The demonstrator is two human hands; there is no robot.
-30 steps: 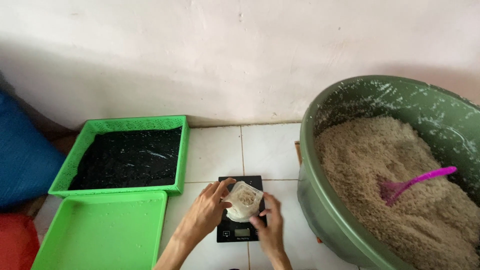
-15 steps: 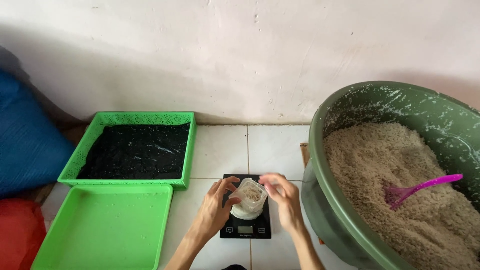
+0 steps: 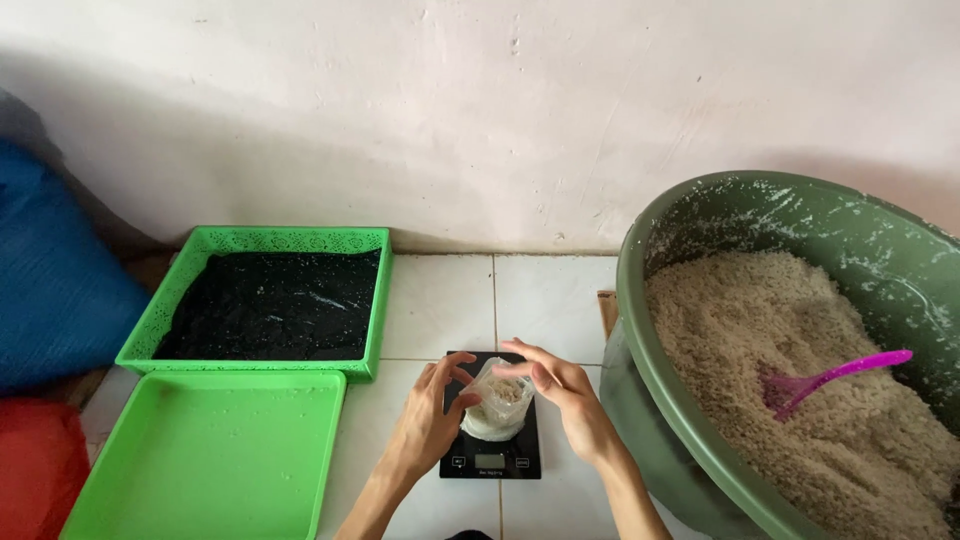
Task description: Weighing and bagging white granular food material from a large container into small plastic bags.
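A small clear plastic bag partly filled with pale grain stands on a black kitchen scale on the white tiled floor. My left hand cups the bag's left side. My right hand pinches the bag's open top edge from the right. Both hands hold the bag upright over the scale plate.
A big green basin of pale grain sits at the right with a pink scoop lying in it. At the left are a green basket tray with a black lining and a flat green tray. Blue and red cushions lie far left.
The view has drifted slightly. My right hand moved up from the bag's side to its top edge, and my left hand shifted around the bag, which stays on the scale.
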